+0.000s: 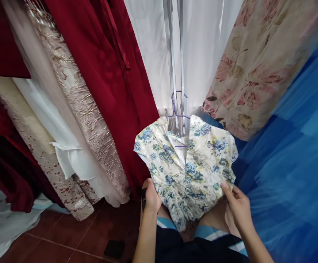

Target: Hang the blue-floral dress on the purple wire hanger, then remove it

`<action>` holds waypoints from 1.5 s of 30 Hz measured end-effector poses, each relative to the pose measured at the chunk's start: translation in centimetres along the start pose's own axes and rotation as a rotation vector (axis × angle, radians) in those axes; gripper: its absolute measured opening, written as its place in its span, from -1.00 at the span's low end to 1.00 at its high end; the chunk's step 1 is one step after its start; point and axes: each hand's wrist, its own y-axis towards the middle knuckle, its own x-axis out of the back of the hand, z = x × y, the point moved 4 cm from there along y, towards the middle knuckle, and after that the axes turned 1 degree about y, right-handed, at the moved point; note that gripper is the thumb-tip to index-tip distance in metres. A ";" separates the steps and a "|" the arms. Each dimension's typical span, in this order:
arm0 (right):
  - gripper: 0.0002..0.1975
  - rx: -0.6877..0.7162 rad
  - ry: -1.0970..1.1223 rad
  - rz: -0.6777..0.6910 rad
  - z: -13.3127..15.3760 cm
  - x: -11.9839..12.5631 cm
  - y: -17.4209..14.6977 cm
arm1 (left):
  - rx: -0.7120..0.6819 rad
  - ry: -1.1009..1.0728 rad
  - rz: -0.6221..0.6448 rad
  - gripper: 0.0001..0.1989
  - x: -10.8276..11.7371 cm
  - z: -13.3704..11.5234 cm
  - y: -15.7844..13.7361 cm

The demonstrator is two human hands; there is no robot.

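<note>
A white blouse [169,171] with blue flowers and green leaves hangs spread in front of me, its neck opening at the top. Purple wire hangers [174,104] show at its neck, and one hook stands above it. My left hand [152,196] is closed at the blouse's lower left edge, fingers partly hidden behind the cloth. On the lower right edge, my right hand [237,204] pinches the fabric between thumb and fingers. The blouse's bottom narrows and bunches between my knees.
Dark red cloth [101,65], pinkish textured fabric [79,109] and white garments hang on the left. White fabric [202,47] is behind the blouse. Floral beige cloth [252,73] and blue tulle [290,175] hang on the right. A black flat item [114,249] lies on the red tiles [62,233].
</note>
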 end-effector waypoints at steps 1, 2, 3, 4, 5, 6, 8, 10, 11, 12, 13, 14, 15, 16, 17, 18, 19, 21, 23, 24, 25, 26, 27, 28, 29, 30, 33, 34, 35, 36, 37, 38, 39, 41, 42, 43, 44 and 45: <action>-0.45 0.073 -0.043 -0.063 0.3 -0.3 0.0 | 0.010 0.062 0.011 -0.47 0.4 0.5 -0.2; -0.33 0.163 -0.087 -0.135 0.9 -0.9 -0.3 | 0.013 0.138 0.017 -0.46 0.6 1.1 -0.3; -0.24 0.258 -0.136 -0.192 1.7 -1.7 -0.6 | 0.011 0.212 0.015 -0.47 0.6 1.6 -0.5; -0.22 0.343 -0.191 -0.204 2.5 -2.9 -1.0 | 0.006 0.268 0.008 -0.49 0.5 2.2 -0.8; -0.26 0.404 -0.246 -0.154 3.3 -4.3 -1.3 | -0.001 0.294 -0.001 -0.51 0.3 2.7 -1.1; -0.35 0.435 -0.290 -0.050 3.8 -5.9 -1.6 | -0.004 0.296 0.005 -0.53 0.0 3.0 -1.3; -0.58 0.409 -0.335 0.225 4.4 -9.2 -1.9 | -0.006 0.276 0.052 -0.54 -0.9 3.3 -1.9; -0.70 0.344 -0.346 0.427 4.7 -11.6 -1.9 | -0.015 0.258 0.094 -0.54 -1.5 3.1 -2.2; -0.72 0.327 -0.343 0.475 4.9 -12.5 -1.7 | -0.017 0.255 0.100 -0.53 -1.6 2.8 -2.3; -0.72 0.323 -0.342 0.508 5.1 -13.1 -1.5 | -0.018 0.257 0.098 -0.52 -1.5 2.6 -2.2; -0.72 0.327 -0.344 0.534 5.3 -13.6 -1.3 | -0.017 0.263 0.092 -0.51 -1.3 2.3 -2.1; -0.73 0.336 -0.347 0.553 5.6 -14.0 -1.2 | -0.014 0.273 0.091 -0.50 -1.2 2.1 -2.0; -0.74 0.344 -0.349 0.568 5.8 -14.3 -1.1 | -0.020 0.296 0.091 -0.48 -1.0 2.0 -1.9; -0.76 0.345 -0.351 0.579 6.0 -14.4 -1.1 | -0.052 0.334 0.072 -0.46 -0.7 1.7 -1.8; -0.76 0.339 -0.352 0.587 6.2 -14.4 -1.1 | -0.117 0.387 0.029 -0.41 -0.5 1.4 -1.8; -0.76 0.322 -0.345 0.593 6.3 -14.4 -1.2 | -0.216 0.453 -0.040 -0.34 -0.3 0.9 -1.9; -0.75 0.293 -0.329 0.599 6.3 -14.2 -1.4 | -0.346 0.528 -0.124 -0.27 -0.2 0.3 -2.2; -0.73 0.211 -0.278 0.613 6.3 -14.0 -1.8 | -0.637 0.681 -0.255 -0.20 -0.5 -0.7 -3.1; -0.76 0.150 -0.235 0.621 6.3 -13.7 -2.3 | -0.810 0.829 -0.172 -0.34 -1.9 -0.7 -3.7; -0.78 0.146 -0.229 0.623 6.4 -13.7 -2.5 | -0.825 0.884 -0.075 -0.45 -2.7 -0.3 -3.8; -0.79 0.153 -0.230 0.628 6.5 -13.7 -2.8 | -0.798 0.911 0.016 -0.55 -3.5 0.2 -3.6; -0.81 0.157 -0.227 0.643 6.7 -13.8 -3.0 | -0.751 0.913 0.074 -0.63 -4.1 0.7 -3.4; -0.80 0.145 -0.219 0.665 6.7 -14.0 -3.1 | -0.704 0.900 0.094 -0.69 -4.5 1.2 -3.2; -0.78 0.117 -0.207 0.690 6.8 -14.1 -3.2 | -0.672 0.878 0.082 -0.73 -4.8 1.5 -3.1; -0.76 0.088 -0.197 0.711 6.8 -14.2 -3.2 | -0.653 0.856 0.066 -0.77 -5.0 1.6 -3.0; -0.74 0.081 -0.200 0.717 7.0 -14.2 -3.1 | -0.637 0.845 0.070 -0.81 -5.2 1.7 -2.9; -0.73 0.346 -0.434 0.643 8.9 -14.0 -1.7 | -0.586 0.851 0.139 -0.89 -5.5 1.2 -3.1; -0.76 0.499 -0.559 0.602 9.9 -14.0 -1.0 | -0.570 0.862 0.160 -0.91 -5.4 0.9 -3.2; -0.78 0.650 -0.677 0.561 11.0 -14.1 -0.2 | -0.560 0.879 0.181 -0.92 -5.4 0.5 -3.3; -0.79 0.785 -0.773 0.521 12.1 -14.4 0.8 | -0.551 0.899 0.206 -0.93 -5.3 0.1 -3.4; -0.78 0.899 -0.830 0.490 13.3 -14.8 1.9 | -0.542 0.917 0.238 -0.93 -5.3 -0.3 -3.5; -0.77 0.993 -0.861 0.456 14.5 -15.3 3.0 | -0.532 0.930 0.275 -0.92 -5.4 -0.6 -3.6; -0.76 1.065 -0.873 0.423 15.7 -15.9 4.2 | -0.523 0.936 0.311 -0.91 -5.6 -1.0 -3.6; -0.77 1.152 -0.873 0.359 18.1 -17.4 6.3 | -0.506 0.942 0.370 -0.90 -6.0 -1.5 -3.8; -0.79 1.177 -0.866 0.324 19.2 -18.1 7.1 | -0.499 0.948 0.396 -0.89 -6.2 -1.8 -3.9; -0.80 1.188 -0.856 0.292 20.2 -18.8 7.8 | -0.492 0.960 0.427 -0.89 -6.5 -1.9 -4.0; -0.81 1.189 -0.842 0.259 21.0 -19.3 8.3 | -0.486 0.973 0.459 -0.88 -6.7 -2.0 -4.2; -0.82 1.179 -0.825 0.228 21.7 -19.7 8.5 | -0.480 0.985 0.490 -0.86 -6.8 -2.0 -4.3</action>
